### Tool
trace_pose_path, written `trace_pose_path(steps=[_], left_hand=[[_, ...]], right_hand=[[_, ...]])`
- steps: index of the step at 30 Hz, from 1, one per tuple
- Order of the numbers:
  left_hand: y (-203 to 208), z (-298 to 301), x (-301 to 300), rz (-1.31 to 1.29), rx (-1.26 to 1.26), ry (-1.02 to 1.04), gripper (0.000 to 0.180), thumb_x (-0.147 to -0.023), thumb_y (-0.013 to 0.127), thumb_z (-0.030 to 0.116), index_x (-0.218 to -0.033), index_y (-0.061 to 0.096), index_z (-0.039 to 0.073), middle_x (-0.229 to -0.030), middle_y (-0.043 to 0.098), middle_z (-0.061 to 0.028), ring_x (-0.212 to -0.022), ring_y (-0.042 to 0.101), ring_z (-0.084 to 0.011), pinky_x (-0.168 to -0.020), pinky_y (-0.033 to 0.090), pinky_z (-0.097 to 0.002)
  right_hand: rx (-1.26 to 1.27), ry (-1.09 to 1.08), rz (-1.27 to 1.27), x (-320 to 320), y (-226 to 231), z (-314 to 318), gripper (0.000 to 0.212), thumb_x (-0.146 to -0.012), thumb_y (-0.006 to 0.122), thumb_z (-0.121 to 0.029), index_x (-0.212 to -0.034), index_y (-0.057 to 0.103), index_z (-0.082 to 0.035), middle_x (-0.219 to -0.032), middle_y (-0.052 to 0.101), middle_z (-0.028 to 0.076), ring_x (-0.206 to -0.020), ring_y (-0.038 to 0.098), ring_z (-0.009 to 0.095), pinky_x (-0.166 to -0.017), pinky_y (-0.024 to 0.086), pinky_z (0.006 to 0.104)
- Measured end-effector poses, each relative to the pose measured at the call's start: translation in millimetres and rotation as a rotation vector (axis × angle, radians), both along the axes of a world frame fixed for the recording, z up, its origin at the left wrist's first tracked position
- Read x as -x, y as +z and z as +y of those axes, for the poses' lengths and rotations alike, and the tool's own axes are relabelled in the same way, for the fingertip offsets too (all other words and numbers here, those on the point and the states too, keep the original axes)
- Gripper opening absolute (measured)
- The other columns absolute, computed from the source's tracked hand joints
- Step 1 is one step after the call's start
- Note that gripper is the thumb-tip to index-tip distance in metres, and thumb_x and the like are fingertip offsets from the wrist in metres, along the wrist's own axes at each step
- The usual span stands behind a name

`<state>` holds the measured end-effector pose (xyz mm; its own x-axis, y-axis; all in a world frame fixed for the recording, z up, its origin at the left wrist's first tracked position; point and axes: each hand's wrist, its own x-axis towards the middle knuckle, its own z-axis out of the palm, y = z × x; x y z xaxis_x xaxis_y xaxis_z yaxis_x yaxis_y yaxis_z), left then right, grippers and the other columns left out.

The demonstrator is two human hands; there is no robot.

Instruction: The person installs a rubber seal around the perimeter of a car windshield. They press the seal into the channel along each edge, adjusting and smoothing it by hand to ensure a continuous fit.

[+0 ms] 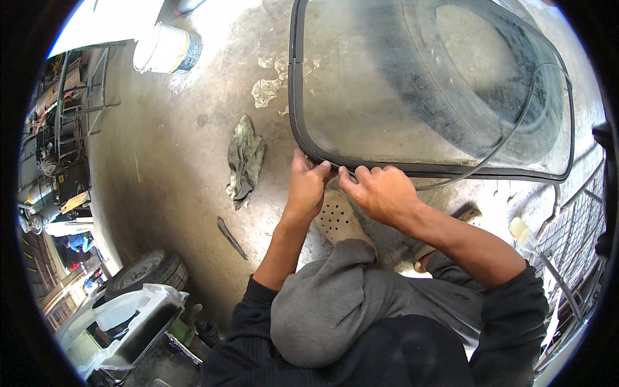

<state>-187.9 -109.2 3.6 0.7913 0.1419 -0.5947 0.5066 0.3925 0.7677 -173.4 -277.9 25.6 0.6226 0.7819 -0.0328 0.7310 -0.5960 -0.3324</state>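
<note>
A large pane of vehicle glass (361, 97) with rounded corners lies in front of me, edged by a black rubber seal (294, 84). At its near left corner my left hand (305, 188) is closed on the seal, thumb on top. Just to the right, my right hand (385, 197) is closed, its thumb and fingers pressed at the same edge. From under that hand a thin grey cord (500, 143) emerges and loops over the glass to the far right side. The fingertips cover the spot where cord and seal meet.
Under the glass lies a tyre (425, 84). A crumpled rag (245, 161) and a dark strip (232, 238) are on the concrete floor, with a white bucket (169, 50) farther off. Wire mesh (583, 216) stands at right; another tyre (145, 271) and car parts (138, 322) are at lower left.
</note>
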Motion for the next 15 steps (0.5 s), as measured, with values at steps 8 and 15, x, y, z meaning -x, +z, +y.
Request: trace_pose_path(steps=[8,15], left_hand=[[5,-4,-3,0.015,-0.04,-0.006,0.038,-0.083,0.041,-0.012,-0.119,0.034,-0.001,-0.113,0.049,-0.0152,-0.098,0.055,-0.023,-0.08,0.051,-0.038],[4,0,2,-0.039,0.065,-0.005,0.041,-0.086,0.042,-0.007,-0.125,0.036,0.001,-0.115,0.053,-0.0141,-0.1,0.057,-0.0239,-0.084,0.049,-0.0379]], right_hand=[[-0.055,-0.127,0.002,20,-4,12,0.038,-0.078,0.054,-0.014,-0.115,0.055,-0.005,-0.072,0.057,0.006,-0.052,0.06,0.02,-0.048,0.048,0.0312],[-0.041,-0.039,0.04,-10,6,-1,0.028,-0.082,0.052,-0.014,-0.108,0.058,-0.003,-0.075,0.061,0.009,-0.059,0.064,0.022,-0.049,0.05,0.0339]])
